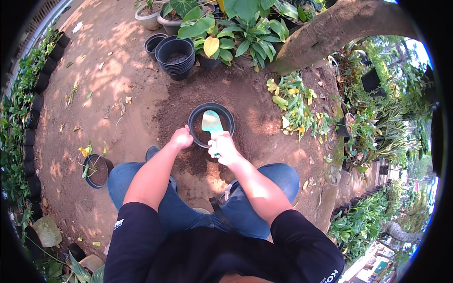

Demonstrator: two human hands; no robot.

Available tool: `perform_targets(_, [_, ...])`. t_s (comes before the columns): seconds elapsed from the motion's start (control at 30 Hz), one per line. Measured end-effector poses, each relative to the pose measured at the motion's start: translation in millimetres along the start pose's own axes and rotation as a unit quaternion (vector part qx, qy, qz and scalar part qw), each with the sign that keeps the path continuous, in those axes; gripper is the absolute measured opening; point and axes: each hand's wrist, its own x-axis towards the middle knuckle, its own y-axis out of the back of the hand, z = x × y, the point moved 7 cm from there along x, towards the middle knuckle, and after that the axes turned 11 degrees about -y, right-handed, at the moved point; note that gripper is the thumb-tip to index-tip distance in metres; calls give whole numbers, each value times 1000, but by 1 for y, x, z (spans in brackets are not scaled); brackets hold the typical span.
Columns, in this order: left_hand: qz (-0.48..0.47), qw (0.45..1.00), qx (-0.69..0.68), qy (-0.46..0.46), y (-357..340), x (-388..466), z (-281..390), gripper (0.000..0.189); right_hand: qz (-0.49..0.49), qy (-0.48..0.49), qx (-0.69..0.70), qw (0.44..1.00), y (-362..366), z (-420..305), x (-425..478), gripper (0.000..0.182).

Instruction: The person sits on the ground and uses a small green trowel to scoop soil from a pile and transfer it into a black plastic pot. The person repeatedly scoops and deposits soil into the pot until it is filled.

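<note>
On the ground before me stands a round black plastic pot [230, 114] with dark soil [201, 135] inside. My right hand [223, 145] grips the handle of a teal garden trowel [211, 121], whose broad blade lies over the pot's opening. Whether the blade touches the soil I cannot tell. At the pot's left side is my left hand [182, 138], its fingers curled at the rim and holding the pot there.
Stacked black pots [175, 56] stand beyond, beside potted leafy plants [254, 42]. A thick tree trunk [329, 33] leans across the upper right. Uprooted yellowing plants [297, 102] lie to the right. Left of my knee sits a small pot with a wilted plant [97, 171].
</note>
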Motion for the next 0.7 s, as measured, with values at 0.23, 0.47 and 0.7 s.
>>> perform_targets(0.23, [-29, 998, 36, 36, -1, -13, 11, 53, -1, -6, -27, 1000, 3, 14, 8, 23])
perform_targets(0.47, [4, 999, 31, 11, -5, -4, 0, 52, 8, -7, -20, 1000, -3, 16, 4, 21])
perform_targets(0.7, [-10, 999, 36, -13, -1, -10, 10, 44, 60, 47, -93, 993, 1, 20, 9, 20])
